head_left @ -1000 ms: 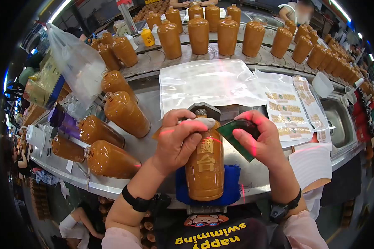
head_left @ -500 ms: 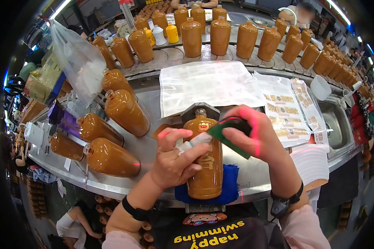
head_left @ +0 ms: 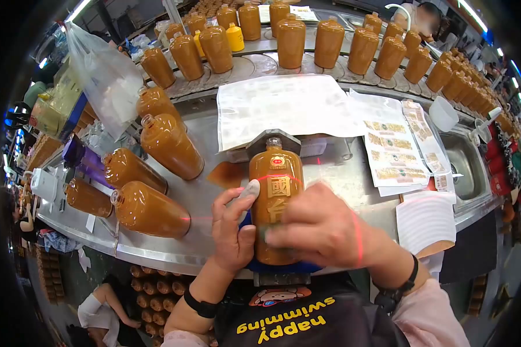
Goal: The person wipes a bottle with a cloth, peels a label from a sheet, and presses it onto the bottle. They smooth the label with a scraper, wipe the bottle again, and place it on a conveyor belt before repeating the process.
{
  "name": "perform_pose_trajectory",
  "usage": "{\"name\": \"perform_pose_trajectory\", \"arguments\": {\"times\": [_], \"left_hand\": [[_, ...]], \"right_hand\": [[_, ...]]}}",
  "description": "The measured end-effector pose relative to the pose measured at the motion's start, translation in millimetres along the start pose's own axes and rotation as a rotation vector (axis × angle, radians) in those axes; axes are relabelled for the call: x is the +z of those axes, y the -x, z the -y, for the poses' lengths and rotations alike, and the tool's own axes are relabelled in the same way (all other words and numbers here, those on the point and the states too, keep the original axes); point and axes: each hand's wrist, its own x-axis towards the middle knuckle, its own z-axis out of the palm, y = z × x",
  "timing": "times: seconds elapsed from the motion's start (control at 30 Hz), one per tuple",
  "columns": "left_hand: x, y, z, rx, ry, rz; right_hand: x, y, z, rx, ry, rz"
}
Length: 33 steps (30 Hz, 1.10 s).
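A glossy brown bottle lies in a dark holder, with a red emblem and gold characters facing up. My left hand rests at the bottle's left side, its fingers apart and a white-covered fingertip near the characters. Over the lower characters is my right hand, smeared by motion. A dark green edge shows faintly under its fingers, too blurred to make out fully. Blue cloth shows under the bottle's base.
Several brown bottles stand at the left. White sheets and label sheets lie behind and to the right, near a metal sink. A curved conveyor carries more bottles. Co-workers are at the back right and lower left.
My right hand has moved down and left onto the bottle's lower face. My left hand has moved off the bottle's front to its side. Bottles on the conveyor have shifted right.
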Motion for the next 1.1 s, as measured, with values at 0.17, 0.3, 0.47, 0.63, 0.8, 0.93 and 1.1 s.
{"name": "perform_pose_trajectory", "arguments": {"times": [0.17, 0.3, 0.47, 0.63, 0.8, 0.93, 1.1], "left_hand": [[-7, -8, -6, 0.056, -0.070, 0.082], [-17, -57, -16, 0.269, -0.235, 0.388], [-16, -62, -27, 0.484, -0.397, 0.583], [-18, -14, -39, 0.327, -0.269, 0.516], [-7, 23, -27, -0.049, -0.241, 0.334], [-7, 19, -41, 0.044, -0.401, 0.320], [-3, 33, -27, -0.006, -0.303, 0.290]], "right_hand": [[16, 33, -53, 0.724, -0.406, -0.524], [25, 47, -45, 0.830, -0.593, -0.683], [25, 51, -40, 0.807, -0.529, -0.667], [13, 37, -51, 0.495, -0.091, -0.559], [-11, 7, 0, 0.050, 0.115, -0.051], [-14, -19, -49, 0.410, -0.154, -0.056], [7, -2, -8, -0.020, 0.415, -0.080]]}}
